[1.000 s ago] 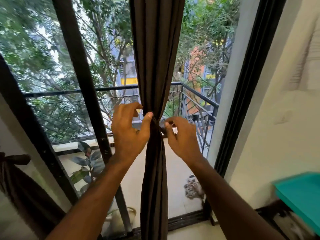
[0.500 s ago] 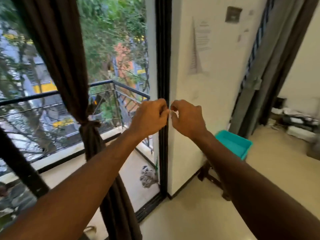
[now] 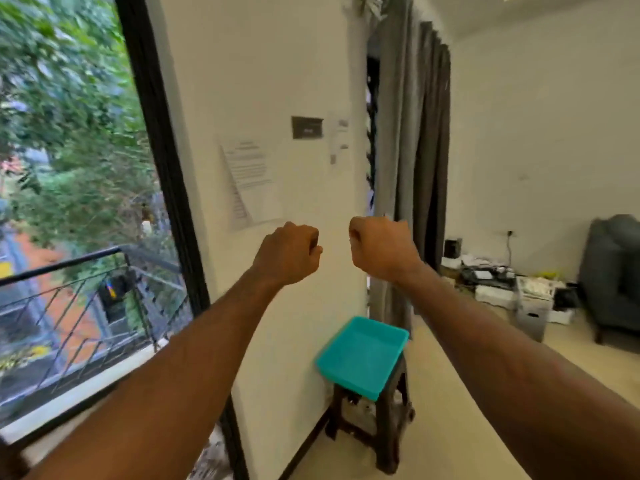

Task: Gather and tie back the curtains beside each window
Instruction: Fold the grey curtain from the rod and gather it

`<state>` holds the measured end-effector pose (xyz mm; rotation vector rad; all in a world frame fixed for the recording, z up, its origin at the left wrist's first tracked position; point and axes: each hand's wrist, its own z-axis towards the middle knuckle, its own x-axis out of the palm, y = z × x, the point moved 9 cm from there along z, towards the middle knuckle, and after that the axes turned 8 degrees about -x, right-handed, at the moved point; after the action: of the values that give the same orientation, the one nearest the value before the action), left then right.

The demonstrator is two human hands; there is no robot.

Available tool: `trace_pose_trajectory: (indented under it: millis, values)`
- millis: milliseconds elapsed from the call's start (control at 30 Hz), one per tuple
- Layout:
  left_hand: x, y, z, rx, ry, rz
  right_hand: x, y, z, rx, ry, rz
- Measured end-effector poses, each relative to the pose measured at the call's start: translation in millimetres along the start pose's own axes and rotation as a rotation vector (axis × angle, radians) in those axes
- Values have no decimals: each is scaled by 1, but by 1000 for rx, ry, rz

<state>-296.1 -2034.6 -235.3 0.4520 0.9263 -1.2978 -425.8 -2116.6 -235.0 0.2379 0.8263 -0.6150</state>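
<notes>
A grey-brown curtain hangs loose and ungathered beside a narrow window opening on the far side of the white wall. My left hand and my right hand are raised in front of that wall, a small gap between them, both with fingers curled into fists and nothing visibly held. The right hand sits just left of the curtain's edge, apart from it. The brown curtain from the balcony window is out of view.
A dark stool with a teal tray on it stands against the white wall below my hands. Balcony window frame at left. Boxes and clutter and a dark armchair stand at right.
My view has swung right, away from the tied brown curtain toward the wall and the grey curtain. Both hands left the brown curtain and now hover curled in mid-air.
</notes>
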Motion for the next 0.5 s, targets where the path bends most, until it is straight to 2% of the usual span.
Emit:
trace_pose_trajectory:
  millis: [233,500]
  values:
    - [44,-79,63,40,30,19,-13,-114,16,74,-9,68]
    - [120,-121,179,62,-8,-62,35,-221,65,98,-18,90]
